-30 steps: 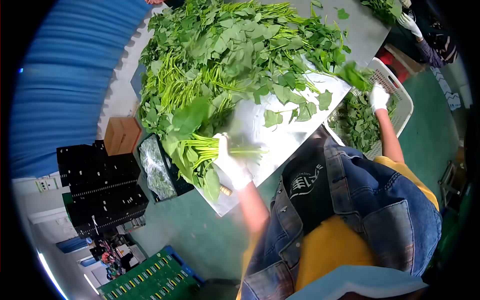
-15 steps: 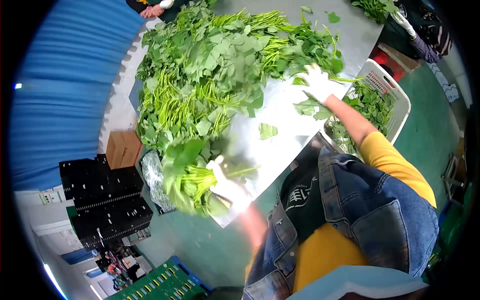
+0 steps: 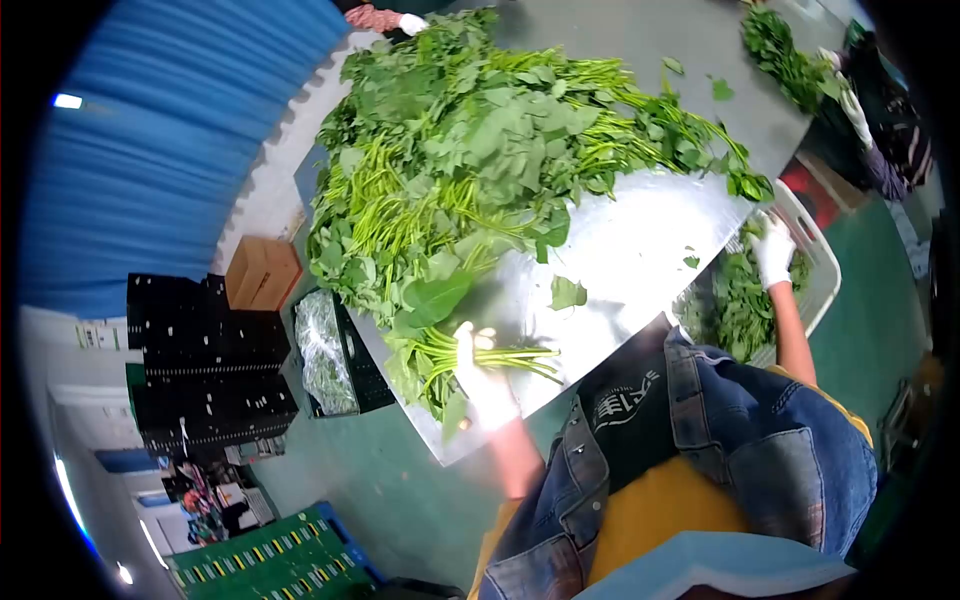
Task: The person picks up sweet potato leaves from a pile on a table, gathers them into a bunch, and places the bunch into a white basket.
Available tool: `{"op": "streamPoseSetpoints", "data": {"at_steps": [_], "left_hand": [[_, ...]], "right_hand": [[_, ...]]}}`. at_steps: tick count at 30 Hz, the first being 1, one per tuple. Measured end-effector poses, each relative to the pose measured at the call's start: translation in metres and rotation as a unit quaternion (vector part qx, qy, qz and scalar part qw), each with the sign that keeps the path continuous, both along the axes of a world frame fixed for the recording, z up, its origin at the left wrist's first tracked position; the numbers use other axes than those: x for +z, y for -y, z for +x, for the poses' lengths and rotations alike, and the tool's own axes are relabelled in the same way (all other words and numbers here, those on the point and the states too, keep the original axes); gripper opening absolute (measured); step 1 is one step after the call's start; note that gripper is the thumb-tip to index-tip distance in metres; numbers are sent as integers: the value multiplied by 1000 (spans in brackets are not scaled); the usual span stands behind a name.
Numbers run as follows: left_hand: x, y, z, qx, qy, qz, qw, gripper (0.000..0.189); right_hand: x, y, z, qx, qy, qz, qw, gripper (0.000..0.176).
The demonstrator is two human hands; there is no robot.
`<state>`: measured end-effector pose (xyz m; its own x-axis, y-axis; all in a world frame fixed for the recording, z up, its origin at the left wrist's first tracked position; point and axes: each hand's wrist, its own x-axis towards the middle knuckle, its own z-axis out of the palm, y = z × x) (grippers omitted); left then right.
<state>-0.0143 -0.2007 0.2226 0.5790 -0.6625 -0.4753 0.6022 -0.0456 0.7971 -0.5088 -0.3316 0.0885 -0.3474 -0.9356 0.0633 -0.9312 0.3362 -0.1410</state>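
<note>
My left hand [image 3: 486, 385], in a white glove with bare fingertips, is wrapped round a bunch of green stems [image 3: 515, 359] at the near left end of the metal table [image 3: 640, 240]. The stem ends point right, and the leaves hang to the left. A big heap of leafy greens [image 3: 450, 150] covers the table's left and far parts. My right hand [image 3: 773, 250], also gloved, is over the white basket [image 3: 822, 270] of loose leaves [image 3: 745, 310], at the table's right. Its fingers are partly hidden and blurred. A single leaf [image 3: 568, 293] lies on the metal.
A co-worker at the upper right holds greens [image 3: 785, 60]; another gloved hand [image 3: 411, 24] reaches in at the top. Left of the table are a crate with plastic wrap [image 3: 325, 355], a cardboard box [image 3: 262, 273] and black crates [image 3: 200, 350]. Green crates [image 3: 275, 555] stand lower left.
My right hand has moved right and down, from the table's surface to the basket. My left hand still holds a bunch, whose stems now stick out to the right. The view has shifted.
</note>
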Motion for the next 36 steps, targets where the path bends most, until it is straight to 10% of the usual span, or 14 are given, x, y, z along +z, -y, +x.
{"op": "streamPoseSetpoints", "data": {"at_steps": [9,15,25,33,36], "left_hand": [[4,-45,5,110,61,-16,992,28],[-9,-89,-6,208,54,16,977,28],[-15,-94,-22,213,43,39,975,31],[-6,-93,-34,185,25,46,981,26],[-9,-86,-36,186,32,52,981,23]], "right_hand": [[113,197,288,516,0,-163,841,116],[101,260,398,728,-146,-176,646,85],[96,262,386,741,-135,-145,641,49],[121,290,319,552,150,-418,706,35],[169,299,275,491,385,-342,703,44]]}}
